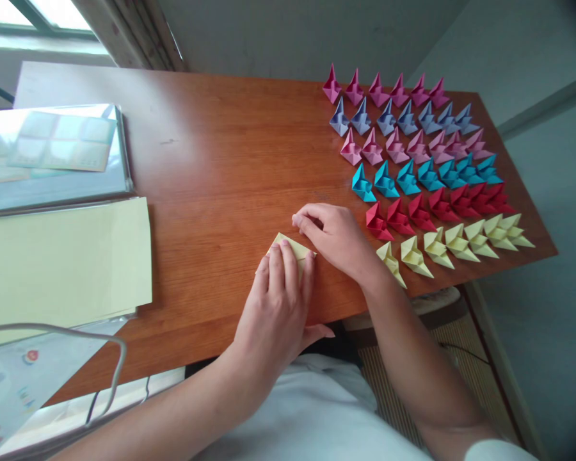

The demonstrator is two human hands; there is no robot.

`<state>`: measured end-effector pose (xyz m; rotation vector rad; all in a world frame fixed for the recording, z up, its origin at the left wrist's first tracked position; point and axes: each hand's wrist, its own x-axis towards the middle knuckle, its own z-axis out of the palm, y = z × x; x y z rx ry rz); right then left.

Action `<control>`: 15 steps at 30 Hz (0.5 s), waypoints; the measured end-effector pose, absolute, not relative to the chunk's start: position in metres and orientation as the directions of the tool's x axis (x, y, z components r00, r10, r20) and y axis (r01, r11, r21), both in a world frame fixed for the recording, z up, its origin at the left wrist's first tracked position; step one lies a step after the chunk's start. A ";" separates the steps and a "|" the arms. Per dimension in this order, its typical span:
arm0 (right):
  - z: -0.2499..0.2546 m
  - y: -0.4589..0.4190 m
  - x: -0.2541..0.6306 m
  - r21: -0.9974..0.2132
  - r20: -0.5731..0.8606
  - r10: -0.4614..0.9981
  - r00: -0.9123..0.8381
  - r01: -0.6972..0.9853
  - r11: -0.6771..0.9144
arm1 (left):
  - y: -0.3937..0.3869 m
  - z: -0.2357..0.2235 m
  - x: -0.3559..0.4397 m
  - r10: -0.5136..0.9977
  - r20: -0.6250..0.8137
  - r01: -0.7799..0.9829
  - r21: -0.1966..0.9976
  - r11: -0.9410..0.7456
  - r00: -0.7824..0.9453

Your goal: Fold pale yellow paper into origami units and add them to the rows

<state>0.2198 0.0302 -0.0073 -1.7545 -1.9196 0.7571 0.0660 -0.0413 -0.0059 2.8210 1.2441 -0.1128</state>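
Observation:
A small folded piece of pale yellow paper [292, 246] lies on the wooden table in front of me, one corner pointing away. My left hand [278, 307] rests flat over it, fingers stretched out and pressing it down, so much of the paper is covered. Just beyond the paper's right side, my right hand [336, 234] hovers at or near the tabletop. Its fingers are curled with thumb and forefinger together, and nothing shows between them. Close to the right wrist stands the nearest pale yellow folded paper figure [390, 261].
Rows of folded figures fill the table's right side: magenta [377, 91], lavender [386, 120], pink [396, 148], turquoise [408, 179], red [421, 214] and yellow. Pale yellow sheets [67, 256] lie at left, below a packet [52, 182]. A grey cable [118, 358] loops at lower left.

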 end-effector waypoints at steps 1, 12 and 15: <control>-0.008 0.024 0.221 -0.677 -0.002 0.997 -0.076 0.734 0.054 | -0.041 -0.005 0.067 0.733 -0.093 0.737 0.015 -0.676 0.674; -0.035 -0.057 0.232 -0.568 0.266 0.961 -0.081 0.792 0.224 | -0.038 -0.009 0.065 0.706 -0.088 0.710 0.035 -0.703 0.703; -0.038 -0.062 0.232 -0.502 0.279 0.951 -0.133 0.825 0.262 | -0.036 -0.009 0.061 0.696 -0.083 0.701 0.053 -0.712 0.713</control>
